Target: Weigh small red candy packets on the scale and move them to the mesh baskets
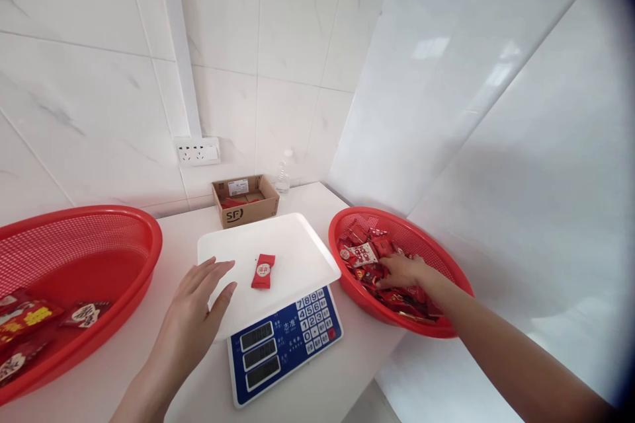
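Scale tray (302, 248) bearing 1 red packet (264, 271); left hand (194, 301) empty, fingers loosely apart, at its left edge; right hand (404, 271) among packets (363, 254) in right-side basket (441, 260), grip indiscernible.

the right hand (401, 271) is inside the right basket (354, 292), fingers among piled red packets (364, 254). the left hand (191, 307), holding nothing, is at the left edge of a scale's white tray (295, 244). a single red packet (263, 272) lies there. a left basket (116, 234) holds more packets. behind, a cardboard box (255, 213) stands beside a clear bottle (284, 175).
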